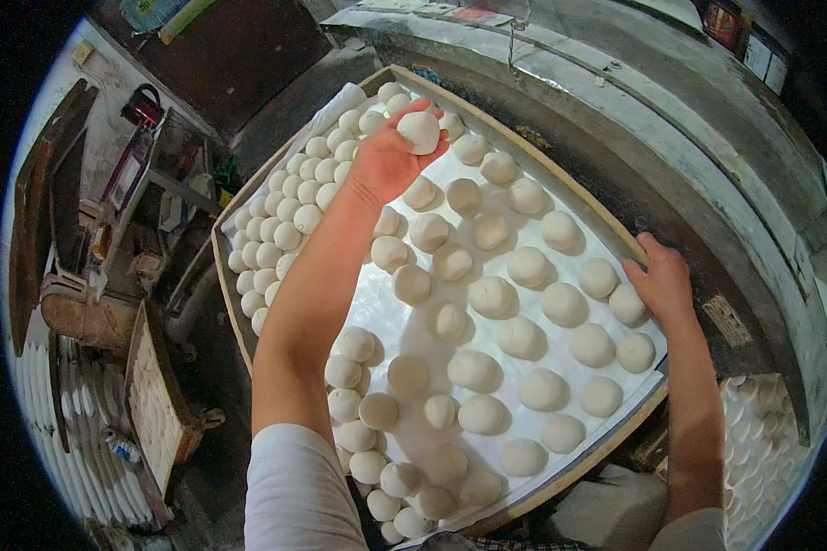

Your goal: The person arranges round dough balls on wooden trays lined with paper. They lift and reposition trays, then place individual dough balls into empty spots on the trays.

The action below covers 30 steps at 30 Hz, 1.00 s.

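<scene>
A large wooden-framed tray (560, 197) lined with white sheet holds several pale dough balls, packed tightly along its left side and spaced out across the middle and right. My left hand (388, 158) reaches to the tray's far end and grips one dough ball (420, 131) above the others. My right hand (660, 280) rests on the tray's right rim, fingers curled over the edge, next to a dough ball (628, 303).
A curved grey metal-and-concrete counter (671, 138) runs behind and right of the tray. A smaller wooden tray of dough pieces (161, 404) stands at lower left beside stacked white items (55, 404). More white rounds (763, 441) lie at lower right.
</scene>
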Tool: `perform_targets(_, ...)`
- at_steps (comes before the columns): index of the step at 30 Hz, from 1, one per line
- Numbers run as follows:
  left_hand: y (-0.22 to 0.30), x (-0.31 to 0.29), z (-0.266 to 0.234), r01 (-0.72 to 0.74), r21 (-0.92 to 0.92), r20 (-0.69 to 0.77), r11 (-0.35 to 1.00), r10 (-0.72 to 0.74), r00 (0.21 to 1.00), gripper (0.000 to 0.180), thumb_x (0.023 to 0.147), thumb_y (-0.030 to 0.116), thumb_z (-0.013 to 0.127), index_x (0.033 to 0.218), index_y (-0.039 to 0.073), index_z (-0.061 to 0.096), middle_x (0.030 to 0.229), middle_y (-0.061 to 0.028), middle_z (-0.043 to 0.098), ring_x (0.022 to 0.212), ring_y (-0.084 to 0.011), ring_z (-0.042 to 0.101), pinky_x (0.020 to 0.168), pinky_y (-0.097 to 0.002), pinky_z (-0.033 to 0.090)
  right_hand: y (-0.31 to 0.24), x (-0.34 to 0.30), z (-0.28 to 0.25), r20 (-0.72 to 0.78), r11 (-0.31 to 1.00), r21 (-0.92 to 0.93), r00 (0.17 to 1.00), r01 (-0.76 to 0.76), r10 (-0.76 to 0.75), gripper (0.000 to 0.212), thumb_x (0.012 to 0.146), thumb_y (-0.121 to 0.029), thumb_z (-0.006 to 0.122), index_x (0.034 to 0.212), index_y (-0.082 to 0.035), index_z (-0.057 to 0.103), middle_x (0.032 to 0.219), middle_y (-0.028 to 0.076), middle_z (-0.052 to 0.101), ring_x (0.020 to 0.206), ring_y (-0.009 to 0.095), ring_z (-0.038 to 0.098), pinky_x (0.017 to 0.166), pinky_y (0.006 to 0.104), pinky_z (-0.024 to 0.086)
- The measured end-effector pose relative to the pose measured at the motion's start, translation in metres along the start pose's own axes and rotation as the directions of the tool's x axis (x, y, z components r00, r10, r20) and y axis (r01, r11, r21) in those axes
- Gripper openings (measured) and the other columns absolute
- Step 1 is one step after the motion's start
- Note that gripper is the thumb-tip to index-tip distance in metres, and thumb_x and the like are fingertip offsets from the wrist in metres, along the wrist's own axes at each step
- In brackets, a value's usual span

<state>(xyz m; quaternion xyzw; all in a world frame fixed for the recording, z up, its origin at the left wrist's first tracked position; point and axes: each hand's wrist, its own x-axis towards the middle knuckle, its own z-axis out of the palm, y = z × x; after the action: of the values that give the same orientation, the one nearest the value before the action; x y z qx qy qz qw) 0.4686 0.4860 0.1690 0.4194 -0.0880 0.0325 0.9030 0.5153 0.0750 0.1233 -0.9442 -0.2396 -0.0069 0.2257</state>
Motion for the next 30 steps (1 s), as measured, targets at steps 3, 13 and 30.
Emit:
perform_targets(3, -0.001, 0.0, 0.006, -0.005, 0.349, -0.082, 0.937, 0.036, 0.996, 0.054, 0.07, -0.001, 0.057, 0.123, 0.003, 0.048, 0.121, -0.0188, 0.051, 0.103, -0.0312, 0.055, 0.094, -0.0398, 0.045, -0.002, 0.0, -0.002, 0.02, 1.0, -0.025, 1.0, -0.008, 0.009, 0.036, 0.074, -0.023, 0.065, 0.104, -0.006, 0.054, 0.088, 0.022, 0.063, 0.083, 0.041, 0.06, 0.072, 0.0486, 0.047)
perform_targets(13, -0.03, 0.029, -0.035, 0.351, 0.727, -0.296, -0.59, 0.193, 0.936, 0.06, 0.066, 0.031, 0.075, 0.121, 0.017, 0.055, 0.11, -0.0109, 0.06, 0.1, -0.0297, 0.058, 0.085, -0.041, 0.049, 0.0, 0.0, -0.001, 0.042, 1.0, 0.003, 0.999, -0.017, 0.017, 0.035, 0.076, -0.024, 0.064, 0.104, -0.006, 0.054, 0.09, 0.022, 0.062, 0.086, 0.04, 0.06, 0.073, 0.0482, 0.047)
perform_targets(30, 0.018, 0.012, -0.092, 0.228, 0.829, -0.136, -0.511, 0.212, 0.968, 0.046, 0.067, 0.02, 0.069, 0.111, 0.016, 0.06, 0.105, -0.0104, 0.062, 0.09, -0.026, 0.063, 0.079, -0.0346, 0.051, -0.008, 0.001, -0.004, 0.005, 1.0, -0.004, 1.0, -0.004, 0.004, 0.027, 0.074, -0.017, 0.066, 0.095, -0.004, 0.054, 0.084, 0.022, 0.062, 0.082, 0.04, 0.06, 0.07, 0.0474, 0.048)
